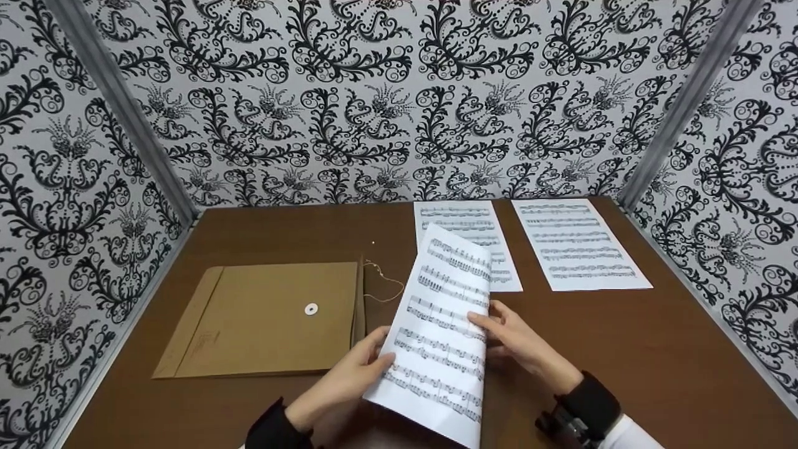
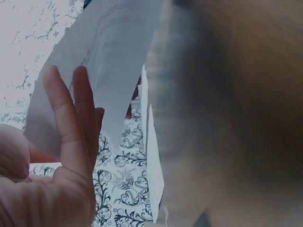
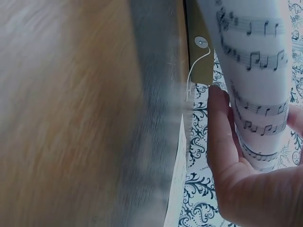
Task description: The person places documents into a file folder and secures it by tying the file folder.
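Observation:
Both hands hold up a sheet of music (image 1: 436, 337), tilted above the brown table. My left hand (image 1: 355, 371) pinches its lower left edge, thumb in front; in the left wrist view that hand's fingers (image 2: 68, 123) extend behind the paper. At the right edge, my right hand (image 1: 523, 343) grips it with the thumb on the printed face and the other fingers behind. The paper (image 3: 258, 75) bends into a curve at that side in the right wrist view. Left of the sheet lies a brown document envelope (image 1: 268, 333) with a white button (image 1: 311, 309) and a loose string (image 1: 399, 284).
Two more music sheets lie flat at the back right: one (image 1: 452, 212) partly covered by the held sheet, the other (image 1: 573, 249) farther right. The wooden table (image 1: 623, 355) is bordered by patterned walls (image 1: 355, 112) at the back and both sides.

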`<action>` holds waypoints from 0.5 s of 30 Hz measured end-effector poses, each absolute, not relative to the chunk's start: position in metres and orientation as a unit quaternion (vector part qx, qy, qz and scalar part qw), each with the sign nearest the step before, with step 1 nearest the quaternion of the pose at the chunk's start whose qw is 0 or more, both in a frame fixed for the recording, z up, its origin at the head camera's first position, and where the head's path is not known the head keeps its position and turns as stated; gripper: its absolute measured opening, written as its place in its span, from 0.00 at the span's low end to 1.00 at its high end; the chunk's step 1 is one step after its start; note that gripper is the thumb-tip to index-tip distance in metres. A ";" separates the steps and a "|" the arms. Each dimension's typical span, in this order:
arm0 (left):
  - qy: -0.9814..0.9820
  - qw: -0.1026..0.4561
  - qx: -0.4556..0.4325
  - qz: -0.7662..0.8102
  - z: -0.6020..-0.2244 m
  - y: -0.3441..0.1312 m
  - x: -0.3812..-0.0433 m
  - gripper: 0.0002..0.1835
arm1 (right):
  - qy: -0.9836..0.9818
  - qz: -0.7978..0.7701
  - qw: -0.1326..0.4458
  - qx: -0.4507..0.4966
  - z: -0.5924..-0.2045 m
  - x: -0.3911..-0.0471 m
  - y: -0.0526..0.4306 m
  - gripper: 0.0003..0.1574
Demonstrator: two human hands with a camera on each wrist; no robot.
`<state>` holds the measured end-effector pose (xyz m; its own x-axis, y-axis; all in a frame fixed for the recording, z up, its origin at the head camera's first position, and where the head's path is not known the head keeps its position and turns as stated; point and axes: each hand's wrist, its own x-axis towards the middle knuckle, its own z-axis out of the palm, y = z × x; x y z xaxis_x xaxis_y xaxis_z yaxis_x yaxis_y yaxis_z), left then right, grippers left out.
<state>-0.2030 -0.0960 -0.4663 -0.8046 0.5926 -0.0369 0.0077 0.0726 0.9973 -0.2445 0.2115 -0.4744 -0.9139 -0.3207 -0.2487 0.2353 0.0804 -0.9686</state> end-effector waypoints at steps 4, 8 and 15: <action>0.695 0.232 0.215 0.646 -0.460 -0.103 -0.207 0.24 | 0.690 -0.692 0.211 -0.023 -0.471 -0.245 0.212 0.44; 0.693 0.238 0.208 0.648 -0.455 -0.112 -0.212 0.25 | 0.680 -0.701 0.215 -0.014 -0.469 -0.245 0.213 0.45; 0.690 0.251 0.213 0.645 -0.451 -0.128 -0.219 0.26 | 0.669 -0.715 0.200 0.007 -0.466 -0.249 0.222 0.41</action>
